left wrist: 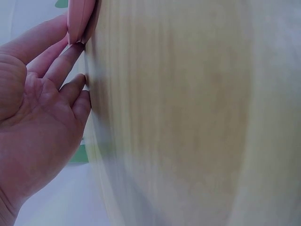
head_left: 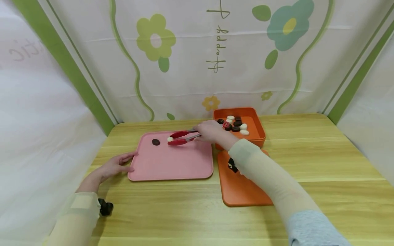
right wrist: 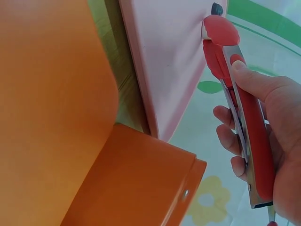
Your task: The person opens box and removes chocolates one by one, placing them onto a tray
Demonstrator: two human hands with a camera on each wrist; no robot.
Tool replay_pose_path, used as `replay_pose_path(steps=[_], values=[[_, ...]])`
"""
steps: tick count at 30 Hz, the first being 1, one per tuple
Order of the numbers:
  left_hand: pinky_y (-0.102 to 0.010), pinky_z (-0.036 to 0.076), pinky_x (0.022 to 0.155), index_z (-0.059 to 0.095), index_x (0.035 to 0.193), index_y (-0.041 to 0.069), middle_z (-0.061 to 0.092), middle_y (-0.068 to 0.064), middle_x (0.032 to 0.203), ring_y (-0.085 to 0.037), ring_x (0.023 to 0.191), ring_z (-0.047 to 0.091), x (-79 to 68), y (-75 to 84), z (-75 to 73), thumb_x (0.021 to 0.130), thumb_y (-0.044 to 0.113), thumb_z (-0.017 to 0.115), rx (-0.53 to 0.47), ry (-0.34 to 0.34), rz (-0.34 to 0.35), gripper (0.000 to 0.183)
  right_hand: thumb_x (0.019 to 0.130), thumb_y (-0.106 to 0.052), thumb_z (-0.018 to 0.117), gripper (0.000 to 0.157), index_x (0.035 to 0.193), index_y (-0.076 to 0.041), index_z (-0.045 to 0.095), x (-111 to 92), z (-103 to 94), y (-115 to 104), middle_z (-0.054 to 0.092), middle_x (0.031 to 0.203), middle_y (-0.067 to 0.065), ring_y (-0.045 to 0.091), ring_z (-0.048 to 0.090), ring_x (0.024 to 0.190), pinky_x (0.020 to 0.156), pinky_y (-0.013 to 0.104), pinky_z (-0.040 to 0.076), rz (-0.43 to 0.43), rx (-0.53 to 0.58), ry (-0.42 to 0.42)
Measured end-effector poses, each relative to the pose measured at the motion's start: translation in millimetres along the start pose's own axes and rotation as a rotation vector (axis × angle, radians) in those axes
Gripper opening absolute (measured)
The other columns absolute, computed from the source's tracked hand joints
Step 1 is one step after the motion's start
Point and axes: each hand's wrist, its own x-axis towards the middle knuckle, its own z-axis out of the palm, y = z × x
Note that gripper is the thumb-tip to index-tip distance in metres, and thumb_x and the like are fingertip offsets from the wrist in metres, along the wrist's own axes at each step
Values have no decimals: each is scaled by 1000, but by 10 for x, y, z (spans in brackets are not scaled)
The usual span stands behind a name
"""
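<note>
My right hand (head_left: pixel 209 131) grips red-tipped kitchen tongs (right wrist: pixel 254 136), thumb along the upper arm. The tongs' red tips reach over the pink tray (head_left: pixel 172 167), and a small white chocolate (head_left: pixel 170 139) sits between their ends. To its left on the tray lies a dark oval chocolate (head_left: pixel 156 142). At the tray's left rim, my left hand (head_left: pixel 112 166) touches the edge with thumb and fingertips, fingers spread apart. In the left wrist view the same hand (left wrist: pixel 42 99) reaches the pink rim, its lower fingers by the tabletop.
An orange box (head_left: pixel 257 131) with several dark and white chocolates stands behind my right wrist. In front of it lies an orange lid (head_left: pixel 243 194), partly under my right forearm. The wooden table (head_left: pixel 172 212) meets a flowered white curtain (head_left: pixel 184 85) at the back.
</note>
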Motion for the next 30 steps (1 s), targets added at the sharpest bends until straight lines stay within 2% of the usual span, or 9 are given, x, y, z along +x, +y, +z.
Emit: replay_pose_path(steps=[16,22,26,30], values=[[-60,13,111,31,150,-1,26,-26,153,-44,141,16,-20,26,20,88,18,72,7,9,5,77,90,-44,68,39,118,-17,67,32,6,14,68,102,-1,18,60,91,77,38,50,44,31,-54],[-59,14,111,30,150,-2,25,-27,153,-45,141,16,-41,64,36,89,15,72,-7,8,13,76,89,-46,67,48,128,-18,64,-61,-71,75,68,110,2,20,61,98,82,41,50,56,69,-46],[-58,15,110,29,150,-3,24,-27,153,-45,141,16,-52,83,42,89,13,71,-26,4,25,76,89,-46,68,50,129,-17,64,-154,-136,156,69,107,3,22,61,90,76,40,50,79,121,-9],[-58,15,110,29,150,-3,25,-27,152,-45,141,16,-63,89,51,89,12,71,-31,0,32,76,88,-48,67,57,136,-18,59,-266,-200,250,68,112,3,21,59,90,76,39,48,116,183,16]])
